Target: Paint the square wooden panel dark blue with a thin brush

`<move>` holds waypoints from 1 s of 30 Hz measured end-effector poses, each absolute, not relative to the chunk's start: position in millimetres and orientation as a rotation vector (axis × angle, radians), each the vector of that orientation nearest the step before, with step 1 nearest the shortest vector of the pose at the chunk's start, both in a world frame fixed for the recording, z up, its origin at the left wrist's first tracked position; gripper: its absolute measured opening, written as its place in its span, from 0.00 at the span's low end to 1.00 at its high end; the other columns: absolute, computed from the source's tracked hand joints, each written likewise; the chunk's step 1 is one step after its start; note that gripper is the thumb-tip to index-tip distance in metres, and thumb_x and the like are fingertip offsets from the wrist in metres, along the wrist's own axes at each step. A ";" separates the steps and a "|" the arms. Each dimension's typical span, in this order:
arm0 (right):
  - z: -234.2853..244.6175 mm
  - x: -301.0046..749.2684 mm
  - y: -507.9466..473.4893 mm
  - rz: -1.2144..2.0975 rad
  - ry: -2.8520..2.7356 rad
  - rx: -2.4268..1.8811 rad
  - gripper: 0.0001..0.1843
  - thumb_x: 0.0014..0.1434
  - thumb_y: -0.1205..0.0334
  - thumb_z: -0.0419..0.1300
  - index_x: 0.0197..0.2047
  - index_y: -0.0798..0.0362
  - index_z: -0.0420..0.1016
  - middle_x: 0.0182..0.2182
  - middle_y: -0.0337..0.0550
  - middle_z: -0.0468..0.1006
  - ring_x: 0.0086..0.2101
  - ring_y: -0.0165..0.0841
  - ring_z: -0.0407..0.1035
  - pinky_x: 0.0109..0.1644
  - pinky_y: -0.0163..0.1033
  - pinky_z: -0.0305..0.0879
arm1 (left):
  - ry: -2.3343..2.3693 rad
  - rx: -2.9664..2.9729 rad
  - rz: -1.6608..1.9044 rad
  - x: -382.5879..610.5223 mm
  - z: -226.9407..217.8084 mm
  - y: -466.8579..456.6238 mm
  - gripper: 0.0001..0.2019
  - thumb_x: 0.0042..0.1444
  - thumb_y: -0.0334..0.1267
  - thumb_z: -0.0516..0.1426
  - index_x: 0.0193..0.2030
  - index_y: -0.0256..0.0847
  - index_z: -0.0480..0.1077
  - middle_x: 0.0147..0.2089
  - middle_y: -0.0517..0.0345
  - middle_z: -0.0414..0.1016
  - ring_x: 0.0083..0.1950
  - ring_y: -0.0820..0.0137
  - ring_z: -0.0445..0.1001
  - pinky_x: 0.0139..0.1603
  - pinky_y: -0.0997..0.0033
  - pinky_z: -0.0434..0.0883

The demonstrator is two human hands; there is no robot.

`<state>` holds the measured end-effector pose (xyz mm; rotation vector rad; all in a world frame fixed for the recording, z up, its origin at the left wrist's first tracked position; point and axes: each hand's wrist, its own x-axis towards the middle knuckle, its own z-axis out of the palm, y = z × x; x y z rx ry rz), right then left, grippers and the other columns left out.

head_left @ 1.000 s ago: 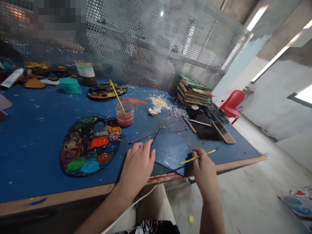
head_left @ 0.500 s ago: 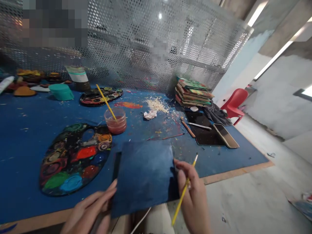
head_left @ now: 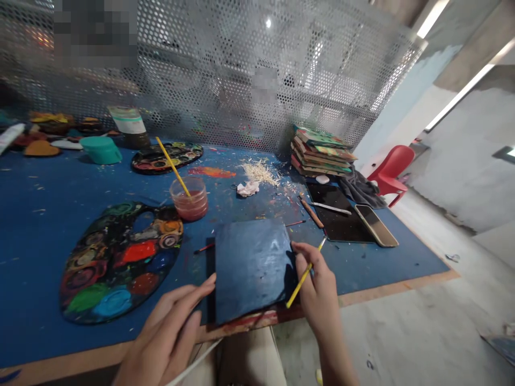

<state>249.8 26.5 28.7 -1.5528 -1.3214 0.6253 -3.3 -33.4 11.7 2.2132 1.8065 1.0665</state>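
Note:
A square board (head_left: 252, 271) painted dark blue lies at the table's near edge, between my hands. My left hand (head_left: 171, 327) grips its left side, the index finger stretched along the edge and the thumb below; part of this grip is hidden. My right hand (head_left: 317, 281) has its fingertips at the board's right edge. A thin yellow paintbrush (head_left: 301, 284) is held in that same hand, its bristle end pointing up and away. Left of the board lies a black palette (head_left: 109, 244) with red, green, blue and brown paints. Another thin brush (head_left: 295, 223) shows partly behind the board.
A clear cup (head_left: 189, 202) of reddish water holds a yellow-handled brush. Wood shavings (head_left: 260, 172) and crumpled tissue (head_left: 248, 188) lie mid-table. At right are stacked boards (head_left: 322, 153), a black tablet (head_left: 338, 222) and a phone (head_left: 376, 226). A perforated metal screen (head_left: 225, 80) stands behind.
Both hands have moved the board forward and slightly right, away from my body. The table's near edge now shows below it. The yellow paintbrush stays in my right hand.

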 end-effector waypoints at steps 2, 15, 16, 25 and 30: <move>28.8 256.6 36.0 0.630 -1.319 -1.578 0.20 0.63 0.49 0.51 0.49 0.52 0.73 0.47 0.49 0.79 0.48 0.39 0.74 0.53 0.45 0.67 | 1.741 2.252 1.035 7.9 19.1 -20.8 0.17 0.66 0.43 0.47 0.59 0.55 0.66 0.55 0.63 0.75 0.52 0.71 0.77 0.48 0.77 0.76; 21.8 267.0 45.4 0.610 -1.445 -1.591 0.19 0.64 0.49 0.50 0.50 0.51 0.70 0.49 0.49 0.78 0.50 0.38 0.72 0.55 0.46 0.63 | 1.742 2.348 1.027 16.0 20.6 -10.4 0.17 0.66 0.42 0.48 0.59 0.48 0.66 0.49 0.57 0.75 0.47 0.69 0.76 0.44 0.72 0.74; 23.6 269.2 45.3 0.570 -1.391 -1.578 0.20 0.64 0.48 0.49 0.51 0.51 0.69 0.49 0.49 0.78 0.50 0.38 0.72 0.54 0.45 0.63 | 1.732 2.379 1.053 15.2 20.3 -11.0 0.16 0.65 0.41 0.49 0.58 0.47 0.67 0.49 0.56 0.76 0.48 0.68 0.76 0.46 0.70 0.74; 81.9 239.7 59.2 0.557 -1.612 -1.482 0.25 0.64 0.46 0.50 0.25 0.53 0.73 0.19 0.38 0.71 0.23 0.29 0.66 0.30 0.33 0.58 | 1.489 2.597 1.109 10.6 30.6 -10.7 0.08 0.64 0.34 0.52 0.46 0.41 0.72 0.40 0.57 0.77 0.41 0.68 0.72 0.44 0.66 0.71; 85.5 195.3 75.5 0.574 -1.875 -1.403 0.23 0.64 0.50 0.50 0.21 0.51 0.65 0.16 0.36 0.69 0.21 0.26 0.65 0.30 0.31 0.55 | 1.437 2.632 1.032 16.6 31.1 -2.7 0.10 0.65 0.32 0.50 0.47 0.39 0.72 0.45 0.56 0.78 0.45 0.66 0.71 0.47 0.64 0.71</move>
